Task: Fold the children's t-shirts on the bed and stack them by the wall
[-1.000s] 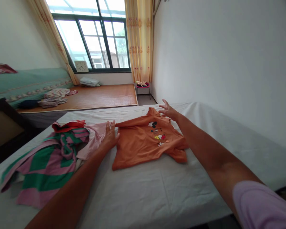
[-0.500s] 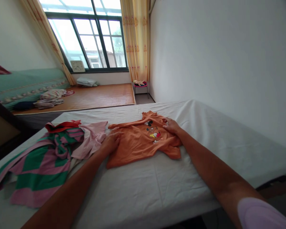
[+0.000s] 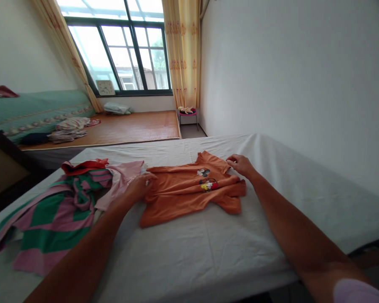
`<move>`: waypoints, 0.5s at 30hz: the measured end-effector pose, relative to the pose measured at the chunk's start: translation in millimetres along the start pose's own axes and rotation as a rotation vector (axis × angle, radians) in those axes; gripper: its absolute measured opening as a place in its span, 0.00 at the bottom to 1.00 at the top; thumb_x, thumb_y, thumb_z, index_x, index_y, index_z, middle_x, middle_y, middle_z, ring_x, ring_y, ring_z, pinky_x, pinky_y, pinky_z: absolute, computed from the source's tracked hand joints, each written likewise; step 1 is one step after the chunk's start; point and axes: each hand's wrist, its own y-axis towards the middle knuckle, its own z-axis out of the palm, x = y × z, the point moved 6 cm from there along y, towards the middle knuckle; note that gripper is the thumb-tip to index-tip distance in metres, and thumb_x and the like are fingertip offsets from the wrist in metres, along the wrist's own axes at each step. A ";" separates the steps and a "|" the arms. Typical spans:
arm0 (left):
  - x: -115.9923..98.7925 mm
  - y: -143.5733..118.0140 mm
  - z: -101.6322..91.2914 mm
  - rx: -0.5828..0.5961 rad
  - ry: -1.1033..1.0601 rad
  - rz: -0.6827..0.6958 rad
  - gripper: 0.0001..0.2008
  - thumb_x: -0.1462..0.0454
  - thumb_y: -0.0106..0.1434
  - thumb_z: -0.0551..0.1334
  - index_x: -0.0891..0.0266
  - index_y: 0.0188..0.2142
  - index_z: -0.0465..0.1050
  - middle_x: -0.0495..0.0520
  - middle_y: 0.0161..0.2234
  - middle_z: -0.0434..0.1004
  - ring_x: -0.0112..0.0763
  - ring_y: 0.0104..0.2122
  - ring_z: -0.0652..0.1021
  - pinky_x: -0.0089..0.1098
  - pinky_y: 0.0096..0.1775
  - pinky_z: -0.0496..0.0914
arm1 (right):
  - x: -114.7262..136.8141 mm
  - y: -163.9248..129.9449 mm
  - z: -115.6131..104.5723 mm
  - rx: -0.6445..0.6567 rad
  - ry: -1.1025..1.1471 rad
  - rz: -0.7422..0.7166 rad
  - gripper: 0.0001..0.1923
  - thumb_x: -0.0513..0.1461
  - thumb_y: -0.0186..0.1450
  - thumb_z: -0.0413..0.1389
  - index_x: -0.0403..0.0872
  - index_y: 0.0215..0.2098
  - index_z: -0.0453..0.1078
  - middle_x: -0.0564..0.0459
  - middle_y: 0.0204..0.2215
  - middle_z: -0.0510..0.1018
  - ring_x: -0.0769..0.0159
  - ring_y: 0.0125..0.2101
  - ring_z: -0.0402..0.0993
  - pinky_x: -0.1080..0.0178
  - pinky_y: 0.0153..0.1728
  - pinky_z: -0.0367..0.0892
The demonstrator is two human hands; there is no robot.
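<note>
- Two hands work one garment in the head view: an orange T-shirt (image 3: 192,191) lies print side up on the white sheet (image 3: 208,252) of the bed, between the two hands.
- Left hand (image 3: 139,186) sits at the shirt's left edge with its fingers curled down onto the cloth; it looks like a pinch on the hem, though the thumb is hidden and I cannot tell how firm the hold is.
- Right hand (image 3: 240,164) is at the far right shoulder, fingers bent and gripping the fabric beside the neck opening.
- Compared with half a second ago, both hands have gone from lying flat on the shirt to closing on its edges, and the right hand has shifted outward from the cartoon print (image 3: 206,180) to the shoulder.
- Fresh ridges run across the chest between the hands, where the cloth lay smoother before; judging by that, the smoothing has given way to a lift or fold of the upper edge.
- Just left of the left hand lies a pink garment (image 3: 123,183), and beyond it a green and pink striped one (image 3: 57,219) with a red piece (image 3: 82,166) on top.
</note>
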 end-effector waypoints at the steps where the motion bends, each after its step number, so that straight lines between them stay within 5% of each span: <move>1: 1.1 1.4 -1.8 -0.049 0.019 0.009 0.16 0.62 0.57 0.54 0.59 0.40 0.78 0.55 0.45 0.79 0.39 0.47 0.77 0.37 0.53 0.67 | 5.7 4.5 1.9 -0.003 0.016 -0.010 0.10 0.41 0.62 0.55 0.46 0.38 0.75 0.51 0.35 0.81 0.66 0.35 0.76 0.67 0.37 0.67; 9: 3.4 3.0 14.9 0.019 0.016 0.139 0.15 0.61 0.62 0.53 0.58 0.39 0.78 0.54 0.40 0.80 0.37 0.43 0.77 0.35 0.49 0.69 | 48.4 60.0 53.3 0.217 -0.093 0.076 0.24 0.40 0.58 0.62 0.44 0.52 0.69 0.44 0.49 0.77 0.58 0.46 0.75 0.64 0.44 0.67; 12: 12.2 0.8 19.4 -0.043 -0.007 0.139 0.14 0.62 0.61 0.55 0.58 0.39 0.79 0.56 0.46 0.77 0.39 0.48 0.75 0.39 0.52 0.67 | 58.1 71.3 68.9 0.251 -0.055 0.090 0.29 0.43 0.53 0.66 0.46 0.52 0.69 0.44 0.47 0.77 0.56 0.46 0.74 0.65 0.42 0.67; 15: 25.1 -0.5 19.9 -0.106 -0.012 0.048 0.14 0.62 0.60 0.55 0.59 0.40 0.79 0.56 0.49 0.75 0.40 0.51 0.73 0.42 0.55 0.65 | 65.0 77.0 81.9 0.302 -0.022 0.112 0.23 0.42 0.52 0.66 0.45 0.45 0.72 0.49 0.38 0.80 0.60 0.40 0.75 0.68 0.36 0.67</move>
